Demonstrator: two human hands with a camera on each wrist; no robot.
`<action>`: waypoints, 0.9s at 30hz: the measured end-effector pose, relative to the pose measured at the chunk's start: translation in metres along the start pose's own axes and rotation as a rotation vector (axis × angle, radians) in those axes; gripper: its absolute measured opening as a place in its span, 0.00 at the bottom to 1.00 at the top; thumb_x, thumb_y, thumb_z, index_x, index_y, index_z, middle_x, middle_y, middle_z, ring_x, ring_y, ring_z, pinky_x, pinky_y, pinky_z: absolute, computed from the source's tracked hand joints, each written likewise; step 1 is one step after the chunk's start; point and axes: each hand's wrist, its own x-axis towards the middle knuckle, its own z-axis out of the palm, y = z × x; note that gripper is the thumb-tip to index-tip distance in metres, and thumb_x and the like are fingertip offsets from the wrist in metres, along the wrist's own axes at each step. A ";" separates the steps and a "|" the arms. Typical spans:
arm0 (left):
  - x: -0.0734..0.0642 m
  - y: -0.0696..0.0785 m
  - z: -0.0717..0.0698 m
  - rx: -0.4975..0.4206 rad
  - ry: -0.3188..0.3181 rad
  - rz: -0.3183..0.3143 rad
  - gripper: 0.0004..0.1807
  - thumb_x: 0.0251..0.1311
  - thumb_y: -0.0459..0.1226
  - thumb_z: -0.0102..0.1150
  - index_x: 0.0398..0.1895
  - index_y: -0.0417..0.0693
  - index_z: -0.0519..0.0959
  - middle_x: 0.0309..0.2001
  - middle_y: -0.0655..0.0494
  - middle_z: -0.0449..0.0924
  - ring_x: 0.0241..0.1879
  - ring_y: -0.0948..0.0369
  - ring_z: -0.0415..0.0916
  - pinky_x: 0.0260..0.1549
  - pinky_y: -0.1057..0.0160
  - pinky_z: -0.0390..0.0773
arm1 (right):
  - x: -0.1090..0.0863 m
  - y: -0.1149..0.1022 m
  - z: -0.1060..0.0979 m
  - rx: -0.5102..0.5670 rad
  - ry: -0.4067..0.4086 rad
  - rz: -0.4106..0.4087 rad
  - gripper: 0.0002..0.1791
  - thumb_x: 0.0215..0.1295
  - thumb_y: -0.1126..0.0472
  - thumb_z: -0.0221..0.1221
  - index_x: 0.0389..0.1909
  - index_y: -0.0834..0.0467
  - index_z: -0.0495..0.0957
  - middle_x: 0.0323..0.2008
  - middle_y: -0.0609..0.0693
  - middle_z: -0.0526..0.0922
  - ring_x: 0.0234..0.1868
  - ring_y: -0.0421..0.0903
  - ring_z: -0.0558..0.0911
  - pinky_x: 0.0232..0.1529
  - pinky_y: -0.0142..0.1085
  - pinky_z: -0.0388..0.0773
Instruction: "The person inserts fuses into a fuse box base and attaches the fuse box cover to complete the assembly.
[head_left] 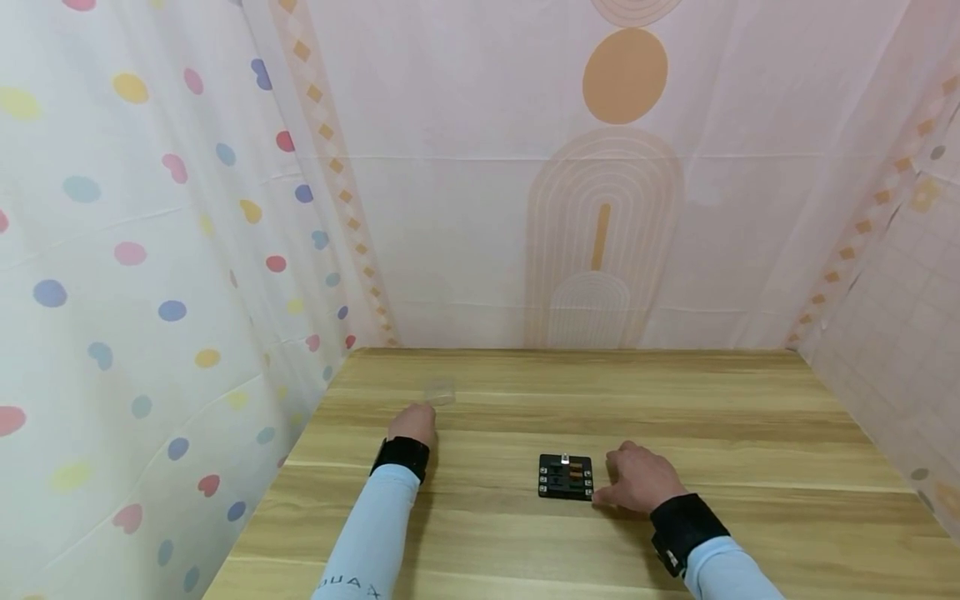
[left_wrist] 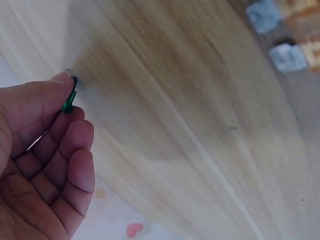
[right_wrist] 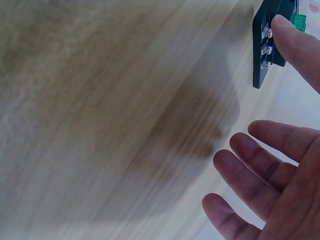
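Note:
On the wooden table lies a black fuse block [head_left: 555,486] with metal screw terminals along its sides. Small orange-brown pieces [head_left: 576,472] sit on it in the head view, and a green piece [right_wrist: 300,22] stands out in the right wrist view. My right hand [head_left: 641,477] is beside the block, thumb at its near right edge and other fingers spread loosely. Farther back on the left, thumb and forefinger of my left hand [left_wrist: 47,145] pinch a small green blade fuse [left_wrist: 69,102], partly covered by the fingertips.
A faint clear plastic piece [head_left: 440,392] lies just beyond the left hand. The wooden table [head_left: 675,383] is bounded by a dotted curtain [head_left: 172,250] on the left and a pale patterned curtain [head_left: 450,233] behind.

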 end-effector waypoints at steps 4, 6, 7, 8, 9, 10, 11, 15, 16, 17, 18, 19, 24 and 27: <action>-0.003 0.001 -0.004 -0.042 -0.010 -0.004 0.09 0.57 0.21 0.59 0.26 0.42 0.81 0.27 0.48 0.82 0.28 0.54 0.80 0.29 0.55 0.80 | 0.000 -0.002 -0.001 0.004 0.004 -0.009 0.27 0.44 0.44 0.77 0.37 0.60 0.82 0.34 0.51 0.77 0.32 0.46 0.74 0.35 0.45 0.76; -0.004 0.001 -0.004 -0.055 -0.001 -0.005 0.09 0.56 0.21 0.59 0.25 0.42 0.81 0.27 0.48 0.82 0.28 0.54 0.80 0.29 0.54 0.80 | 0.000 -0.002 -0.001 0.009 0.005 -0.013 0.25 0.44 0.45 0.76 0.34 0.59 0.81 0.32 0.50 0.76 0.31 0.46 0.72 0.33 0.44 0.75; -0.005 0.002 -0.005 -0.055 0.001 -0.004 0.09 0.56 0.21 0.59 0.25 0.42 0.81 0.27 0.48 0.82 0.29 0.53 0.80 0.29 0.54 0.80 | 0.000 -0.003 -0.001 0.010 0.007 -0.015 0.25 0.44 0.45 0.76 0.34 0.59 0.81 0.32 0.50 0.76 0.30 0.46 0.72 0.33 0.44 0.75; -0.005 0.002 -0.004 -0.056 0.004 -0.002 0.10 0.56 0.21 0.59 0.25 0.42 0.81 0.27 0.48 0.82 0.29 0.53 0.80 0.30 0.54 0.80 | 0.001 -0.003 0.000 0.009 0.009 -0.017 0.26 0.44 0.45 0.77 0.34 0.59 0.81 0.32 0.50 0.76 0.30 0.46 0.72 0.33 0.44 0.75; -0.005 0.001 -0.004 -0.058 0.005 -0.001 0.10 0.56 0.21 0.60 0.24 0.42 0.81 0.26 0.48 0.82 0.29 0.53 0.80 0.30 0.54 0.80 | 0.001 -0.003 0.000 0.008 0.011 -0.019 0.26 0.43 0.44 0.77 0.35 0.59 0.81 0.32 0.50 0.76 0.31 0.46 0.72 0.33 0.44 0.75; -0.004 0.001 -0.003 -0.061 0.003 -0.004 0.10 0.56 0.21 0.59 0.24 0.42 0.81 0.26 0.48 0.82 0.29 0.53 0.80 0.30 0.54 0.80 | 0.001 -0.003 0.001 0.007 0.011 -0.019 0.26 0.43 0.44 0.77 0.35 0.59 0.81 0.33 0.50 0.76 0.31 0.46 0.73 0.33 0.44 0.75; -0.004 0.001 -0.002 -0.061 0.002 -0.007 0.10 0.57 0.21 0.59 0.24 0.43 0.81 0.26 0.49 0.82 0.29 0.53 0.80 0.30 0.54 0.80 | 0.002 -0.003 0.001 0.006 0.011 -0.018 0.27 0.43 0.44 0.77 0.36 0.59 0.82 0.33 0.50 0.77 0.31 0.46 0.73 0.33 0.44 0.75; -0.002 0.006 -0.002 -0.057 -0.007 -0.010 0.12 0.58 0.21 0.58 0.22 0.43 0.80 0.26 0.49 0.82 0.29 0.55 0.80 0.31 0.54 0.81 | 0.003 -0.002 0.003 -0.002 0.009 -0.015 0.28 0.43 0.43 0.77 0.37 0.60 0.82 0.34 0.51 0.77 0.31 0.46 0.73 0.34 0.44 0.76; -0.002 0.007 -0.003 -0.053 -0.003 -0.008 0.12 0.58 0.21 0.58 0.22 0.44 0.80 0.26 0.50 0.82 0.29 0.55 0.80 0.31 0.54 0.81 | 0.003 -0.002 0.003 -0.003 0.009 -0.016 0.28 0.43 0.43 0.77 0.38 0.60 0.82 0.35 0.51 0.77 0.31 0.46 0.73 0.34 0.44 0.76; -0.002 0.009 -0.004 -0.052 -0.001 -0.003 0.12 0.57 0.21 0.58 0.21 0.44 0.79 0.25 0.50 0.81 0.28 0.55 0.79 0.31 0.55 0.80 | 0.003 -0.002 0.003 -0.003 0.011 -0.016 0.28 0.43 0.44 0.77 0.38 0.60 0.82 0.35 0.51 0.78 0.32 0.46 0.73 0.34 0.44 0.76; -0.002 0.011 -0.005 -0.055 0.000 0.000 0.13 0.57 0.21 0.59 0.20 0.44 0.79 0.25 0.51 0.81 0.28 0.56 0.78 0.32 0.55 0.80 | 0.003 -0.002 0.003 -0.004 0.012 -0.017 0.29 0.43 0.44 0.77 0.38 0.60 0.82 0.35 0.51 0.78 0.32 0.46 0.74 0.34 0.44 0.76; -0.002 0.012 -0.006 -0.057 0.004 0.006 0.13 0.56 0.21 0.59 0.19 0.44 0.78 0.24 0.52 0.80 0.27 0.57 0.77 0.32 0.55 0.80 | 0.003 -0.002 0.003 -0.004 0.014 -0.018 0.29 0.43 0.44 0.77 0.38 0.61 0.82 0.35 0.52 0.78 0.32 0.46 0.74 0.34 0.45 0.76; -0.002 0.019 -0.009 -0.074 0.021 0.049 0.15 0.53 0.20 0.61 0.16 0.45 0.77 0.21 0.54 0.77 0.24 0.59 0.73 0.31 0.57 0.78 | 0.003 -0.002 0.003 -0.009 0.017 -0.018 0.31 0.43 0.44 0.77 0.41 0.62 0.83 0.36 0.52 0.79 0.33 0.47 0.75 0.36 0.46 0.77; -0.001 0.024 -0.009 -0.080 0.032 0.070 0.15 0.54 0.21 0.61 0.16 0.45 0.77 0.22 0.54 0.78 0.25 0.59 0.74 0.31 0.57 0.79 | 0.002 -0.002 0.003 -0.014 0.014 -0.013 0.33 0.44 0.43 0.76 0.44 0.63 0.83 0.37 0.53 0.79 0.35 0.47 0.76 0.37 0.47 0.77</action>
